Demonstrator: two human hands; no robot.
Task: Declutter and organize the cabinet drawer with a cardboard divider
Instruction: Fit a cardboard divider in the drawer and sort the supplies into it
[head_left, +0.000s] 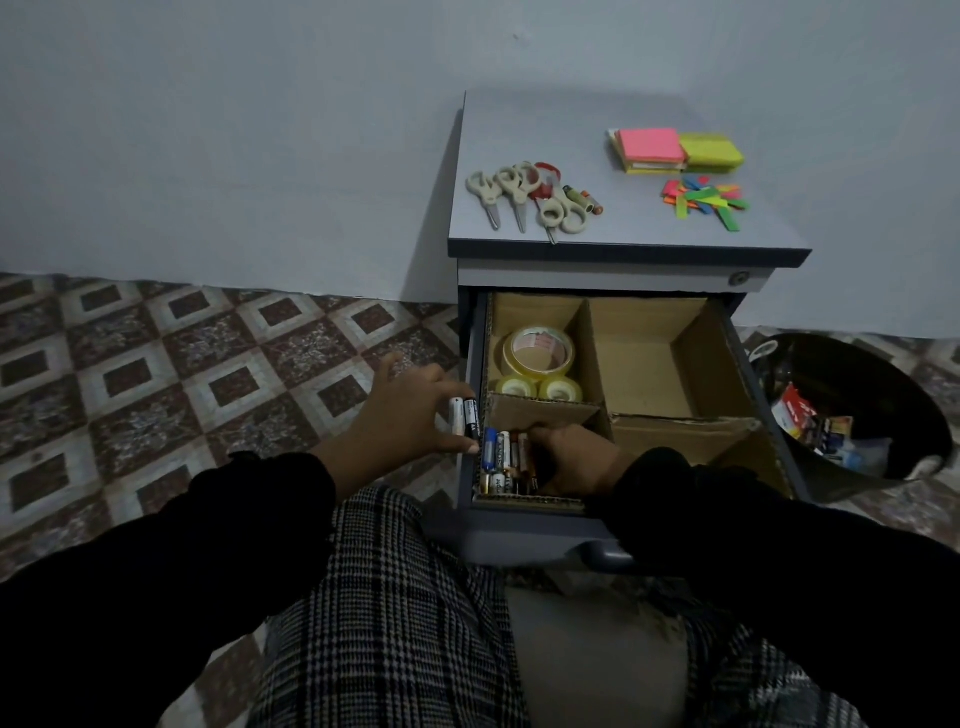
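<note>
The drawer (613, 405) is open, with a cardboard divider (592, 332) inside. At its near-left corner the left hand (410, 415) pinches two batteries (464, 423) just outside the drawer wall. The right hand (576, 457) reaches into the near-left compartment among the batteries (501, 462) lying there; whether it grips any, I cannot tell

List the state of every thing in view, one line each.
drawer: pulled open
cardboard divider: seated in drawer
tape rolls: in rear-left compartment
batteries: in front-left compartment
left hand: holds two batteries
right hand: among batteries, grip unclear
scissors: closed, on cabinet top
</note>
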